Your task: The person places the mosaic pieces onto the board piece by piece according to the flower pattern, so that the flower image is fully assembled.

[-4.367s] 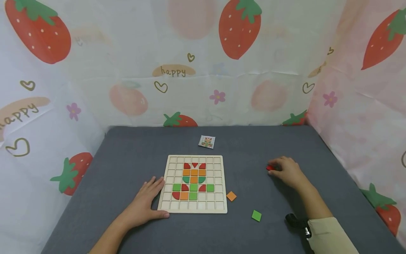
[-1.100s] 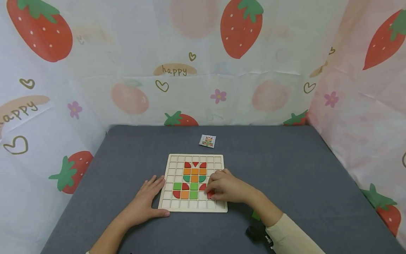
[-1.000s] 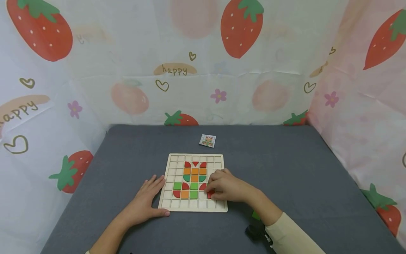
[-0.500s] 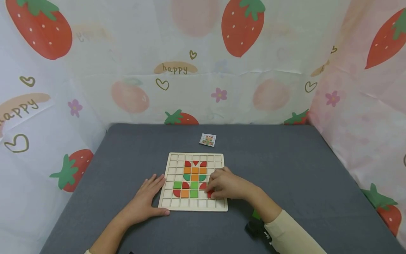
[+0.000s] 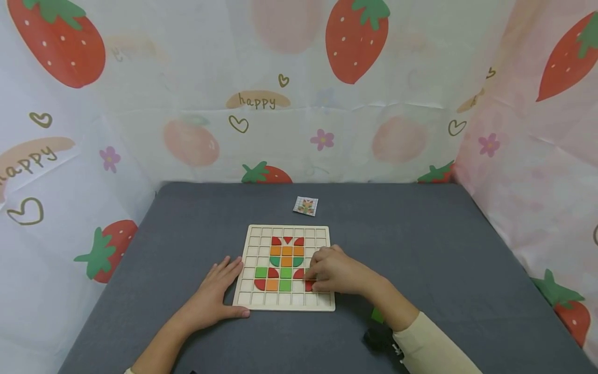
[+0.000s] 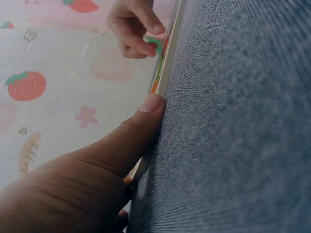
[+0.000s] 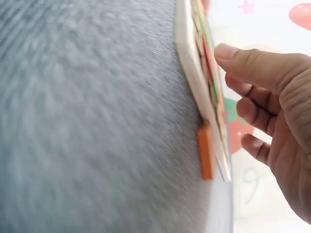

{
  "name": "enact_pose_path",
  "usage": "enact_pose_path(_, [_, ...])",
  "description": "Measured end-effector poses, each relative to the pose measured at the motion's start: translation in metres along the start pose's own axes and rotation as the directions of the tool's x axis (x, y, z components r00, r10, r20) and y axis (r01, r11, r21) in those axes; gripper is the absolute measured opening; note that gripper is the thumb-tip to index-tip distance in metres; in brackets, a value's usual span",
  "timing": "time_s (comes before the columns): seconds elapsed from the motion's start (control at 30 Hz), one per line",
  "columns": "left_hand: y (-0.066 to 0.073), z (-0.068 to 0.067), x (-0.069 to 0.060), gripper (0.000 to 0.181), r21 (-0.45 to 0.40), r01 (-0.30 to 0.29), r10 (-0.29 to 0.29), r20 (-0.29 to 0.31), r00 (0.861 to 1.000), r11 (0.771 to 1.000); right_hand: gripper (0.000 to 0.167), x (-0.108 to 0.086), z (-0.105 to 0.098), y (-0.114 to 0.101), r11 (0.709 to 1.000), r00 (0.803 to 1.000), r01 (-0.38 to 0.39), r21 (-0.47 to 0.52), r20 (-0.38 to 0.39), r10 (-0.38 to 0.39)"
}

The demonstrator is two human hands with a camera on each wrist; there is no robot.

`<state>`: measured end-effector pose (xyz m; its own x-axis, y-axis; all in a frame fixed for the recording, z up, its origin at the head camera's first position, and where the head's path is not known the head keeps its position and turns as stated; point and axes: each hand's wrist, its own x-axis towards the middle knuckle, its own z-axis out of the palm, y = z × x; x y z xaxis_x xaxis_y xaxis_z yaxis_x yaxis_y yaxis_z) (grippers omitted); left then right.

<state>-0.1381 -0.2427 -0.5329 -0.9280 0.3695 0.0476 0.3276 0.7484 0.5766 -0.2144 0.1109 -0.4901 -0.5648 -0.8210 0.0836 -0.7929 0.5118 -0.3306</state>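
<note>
A square wooden grid board (image 5: 257, 299) lies on the table, bearing flat red, orange and green tiles in a flower-like pattern. My left hand (image 5: 210, 298) rests at its left edge, fingers spread, thumb at the near corner. Over the board's right side hovers my right hand (image 5: 341, 272), its fingers loosely bent. Just under its fingertips a red tile (image 5: 309, 286) lies on the board, partly hidden. In the left wrist view, the right thumb (image 6: 154, 25) and forefinger stand apart with nothing visible between them.
An orange tile (image 7: 205, 151) leans or lies against the board's right edge. A green tile (image 5: 377, 315) is half covered by the right forearm. Behind the board lies a small pattern card (image 5: 306, 206). Strawberry-print cloth (image 5: 187, 78) walls in the table (image 5: 397, 223).
My right hand has carried the red tile from the table's right side onto the board, and has now loosened from it, shifting slightly right. The left hand stays at the board's edge.
</note>
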Motion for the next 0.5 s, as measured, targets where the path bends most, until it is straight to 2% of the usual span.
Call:
enact_pose_path(0.27, [0.001, 0.000, 0.000, 0.118, 0.001, 0.001, -0.001, 0.003, 1.000, 1.000, 0.022, -0.032, -0.014, 0.007, 0.999, 0.994, -0.051, 0.008, -0.095, 0.051])
enact_pose_path(0.5, [0.000, 0.001, -0.001, 0.118, 0.007, -0.001, 0.001, -0.004, 1.000, 1.000, 0.025, -0.054, -0.014, 0.016, 0.993, 0.986, -0.119, 0.014, -0.118, 0.119])
